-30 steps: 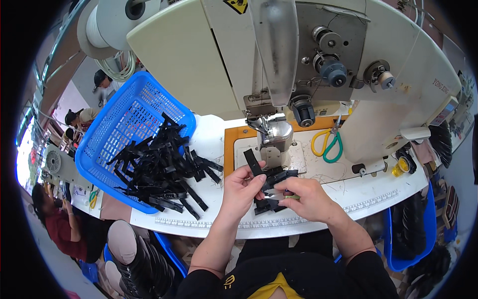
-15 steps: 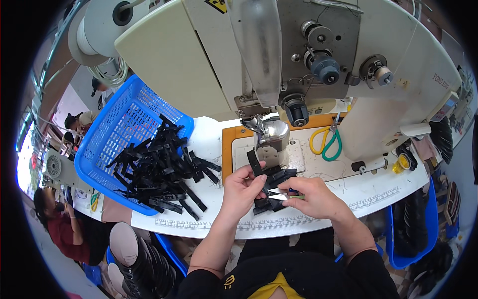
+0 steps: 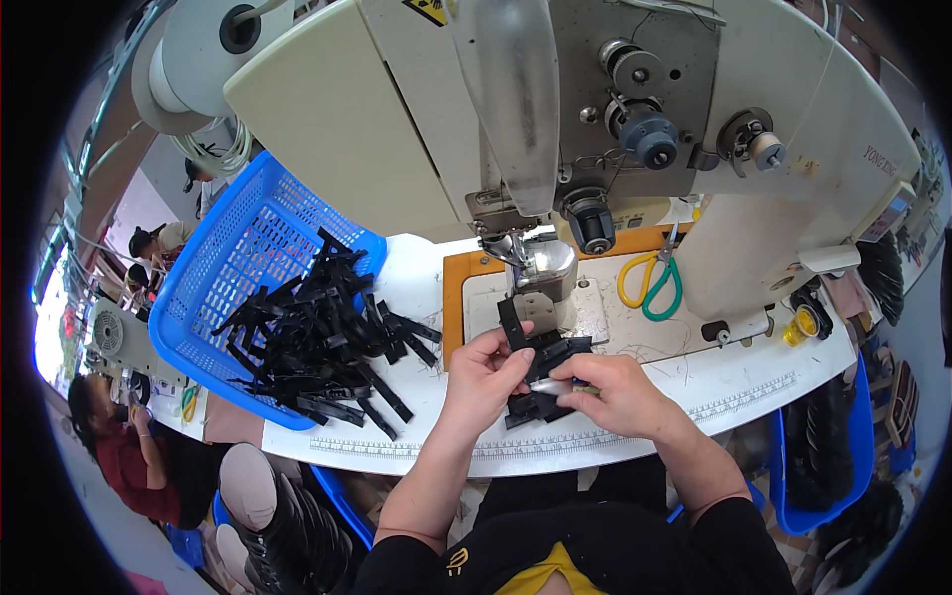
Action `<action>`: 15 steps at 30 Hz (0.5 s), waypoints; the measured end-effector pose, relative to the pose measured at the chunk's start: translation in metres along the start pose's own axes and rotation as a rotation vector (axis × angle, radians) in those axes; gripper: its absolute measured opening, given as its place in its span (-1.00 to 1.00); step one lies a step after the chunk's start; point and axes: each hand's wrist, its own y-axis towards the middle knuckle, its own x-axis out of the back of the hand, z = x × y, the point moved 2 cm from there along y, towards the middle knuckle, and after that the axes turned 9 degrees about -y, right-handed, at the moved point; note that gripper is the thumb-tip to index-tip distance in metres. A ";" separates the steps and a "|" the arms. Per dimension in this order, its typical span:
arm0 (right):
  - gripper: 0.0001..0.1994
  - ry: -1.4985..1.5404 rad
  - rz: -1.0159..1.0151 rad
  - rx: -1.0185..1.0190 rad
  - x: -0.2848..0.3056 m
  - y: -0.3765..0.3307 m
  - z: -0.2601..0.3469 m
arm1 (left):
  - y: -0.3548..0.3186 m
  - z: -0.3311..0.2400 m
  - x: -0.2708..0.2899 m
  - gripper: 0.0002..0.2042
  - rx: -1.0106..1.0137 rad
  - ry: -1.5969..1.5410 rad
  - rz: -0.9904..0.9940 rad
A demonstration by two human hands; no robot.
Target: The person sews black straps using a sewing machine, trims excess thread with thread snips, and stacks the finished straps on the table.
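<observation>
My left hand (image 3: 484,377) pinches a short black strap (image 3: 511,323) between thumb and fingers, its free end pointing up toward the sewing machine's foot (image 3: 540,268). Thread snips (image 3: 548,386) are gripped in my right hand (image 3: 623,395), with the blades together just under the strap and beside my left thumb. Exactly what the blades touch is hidden. Beneath both hands lie several more black straps (image 3: 565,348) on the white table (image 3: 615,442).
Left of my hands, a tipped blue basket (image 3: 178,342) spills a heap of black straps (image 3: 327,327). Yellow-and-green-handled scissors (image 3: 662,283) lie on the machine bed. A printed ruler (image 3: 694,412) follows the table's front edge. Another person (image 3: 139,456) sits at far left.
The snips' blades stood apart and have closed together. The strap and my left hand have hardly shifted.
</observation>
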 end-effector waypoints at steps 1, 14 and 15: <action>-0.76 0.000 0.000 -0.002 -0.001 -0.001 -0.003 | 0.000 0.001 -0.001 -0.74 -0.005 0.013 -0.002; -0.62 0.447 -0.490 -0.195 0.015 -0.005 -0.025 | 0.013 0.011 0.040 -0.76 -0.324 0.995 0.058; -0.61 0.433 -0.519 -0.202 0.014 -0.006 -0.022 | 0.012 0.008 0.055 -0.82 -0.355 1.042 -0.014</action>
